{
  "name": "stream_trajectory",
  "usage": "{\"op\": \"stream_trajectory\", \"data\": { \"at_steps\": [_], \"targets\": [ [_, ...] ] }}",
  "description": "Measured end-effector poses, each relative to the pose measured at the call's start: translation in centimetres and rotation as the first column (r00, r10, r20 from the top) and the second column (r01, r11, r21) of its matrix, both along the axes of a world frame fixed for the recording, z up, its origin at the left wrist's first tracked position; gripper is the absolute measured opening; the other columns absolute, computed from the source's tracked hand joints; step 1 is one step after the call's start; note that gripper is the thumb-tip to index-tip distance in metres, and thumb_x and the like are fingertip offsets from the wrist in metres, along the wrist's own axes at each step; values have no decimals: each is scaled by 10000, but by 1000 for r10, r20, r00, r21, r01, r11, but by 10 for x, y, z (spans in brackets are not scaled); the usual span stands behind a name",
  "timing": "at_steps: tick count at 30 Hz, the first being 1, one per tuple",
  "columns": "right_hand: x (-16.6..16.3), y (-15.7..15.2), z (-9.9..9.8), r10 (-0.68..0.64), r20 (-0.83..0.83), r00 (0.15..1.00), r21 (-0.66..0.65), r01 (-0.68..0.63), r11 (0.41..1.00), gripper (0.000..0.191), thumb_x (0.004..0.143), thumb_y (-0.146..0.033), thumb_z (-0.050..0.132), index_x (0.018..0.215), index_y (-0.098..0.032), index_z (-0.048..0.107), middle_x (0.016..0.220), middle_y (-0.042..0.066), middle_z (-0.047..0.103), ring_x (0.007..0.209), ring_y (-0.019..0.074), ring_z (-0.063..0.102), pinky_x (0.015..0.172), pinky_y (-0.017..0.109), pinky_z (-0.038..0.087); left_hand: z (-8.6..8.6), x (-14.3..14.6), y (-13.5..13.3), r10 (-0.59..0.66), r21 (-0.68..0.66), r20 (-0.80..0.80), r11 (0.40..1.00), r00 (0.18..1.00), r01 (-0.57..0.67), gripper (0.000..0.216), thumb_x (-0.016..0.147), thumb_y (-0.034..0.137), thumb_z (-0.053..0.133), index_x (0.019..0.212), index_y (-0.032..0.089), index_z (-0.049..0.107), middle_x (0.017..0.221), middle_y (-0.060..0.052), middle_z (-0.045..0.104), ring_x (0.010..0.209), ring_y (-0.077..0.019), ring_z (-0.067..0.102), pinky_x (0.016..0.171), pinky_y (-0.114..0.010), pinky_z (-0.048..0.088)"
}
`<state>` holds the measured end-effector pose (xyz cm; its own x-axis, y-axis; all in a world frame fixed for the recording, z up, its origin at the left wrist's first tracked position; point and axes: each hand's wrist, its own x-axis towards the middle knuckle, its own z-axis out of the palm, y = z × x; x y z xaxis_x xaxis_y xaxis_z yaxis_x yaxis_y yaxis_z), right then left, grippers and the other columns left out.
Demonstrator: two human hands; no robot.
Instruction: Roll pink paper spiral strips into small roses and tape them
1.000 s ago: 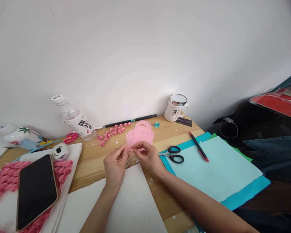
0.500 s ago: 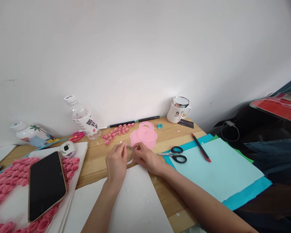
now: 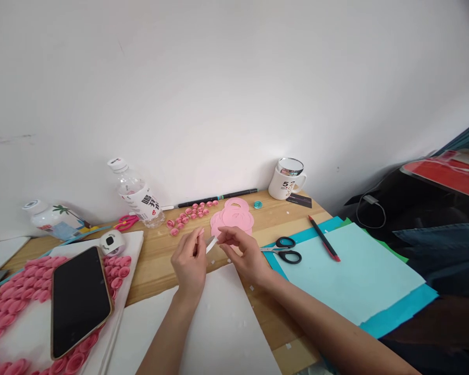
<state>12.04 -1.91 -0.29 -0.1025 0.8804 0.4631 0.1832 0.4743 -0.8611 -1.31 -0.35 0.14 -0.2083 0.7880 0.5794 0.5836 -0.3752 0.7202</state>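
Note:
My left hand (image 3: 190, 259) pinches a thin white ring (image 3: 211, 245) that looks like a narrow roll of tape, turned nearly edge-on. Close to its right side is my right hand (image 3: 242, 255), fingers bent and thumb held apart from them; whether a fingertip touches the ring I cannot tell. Both hands hover over the far end of a white board (image 3: 219, 317). Just beyond them lie pink paper cutouts (image 3: 236, 213) in a stack and several small rolled pink paper flowers (image 3: 187, 212).
Black-handled scissors (image 3: 289, 256) lie right of my hand, beside pale blue sheets (image 3: 352, 276) with a pencil (image 3: 324, 238). A mug (image 3: 283, 182) and a water bottle (image 3: 140, 198) stand by the wall. At left, a phone (image 3: 81, 302) rests on a pink-flowered board (image 3: 19, 333).
The ring has turned from showing its round opening to nearly edge-on. My right hand's fingers have spread and drawn back slightly from it.

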Motion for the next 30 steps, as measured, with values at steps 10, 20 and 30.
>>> {"op": "stream_trajectory", "data": {
  "at_steps": [10,20,30],
  "targets": [
    [79,-16,28,-302,563,769,250,190,949,366,814,-101,381,1108,-236,552,1023,84,626,915,197,598,740,319,491,1,0,-2,41,-181,222,983,974,0,247,787,349,522,909,189,664,781,-30,663,345,-53,471,356,-203,397],
    [137,-35,-5,-124,900,418,64,155,986,420,718,-20,434,1051,-227,583,923,100,629,842,219,602,677,307,469,9,5,-5,56,-270,378,961,924,52,268,752,370,563,902,172,665,812,-49,663,322,-51,477,315,-189,384],
    [120,-20,25,32,451,892,-347,142,927,429,808,-251,488,1235,-260,438,1010,70,634,918,211,603,776,365,485,10,3,-2,124,-326,442,945,889,31,312,733,396,568,917,162,664,809,-67,679,295,-54,461,322,-201,399]
  ]
}}
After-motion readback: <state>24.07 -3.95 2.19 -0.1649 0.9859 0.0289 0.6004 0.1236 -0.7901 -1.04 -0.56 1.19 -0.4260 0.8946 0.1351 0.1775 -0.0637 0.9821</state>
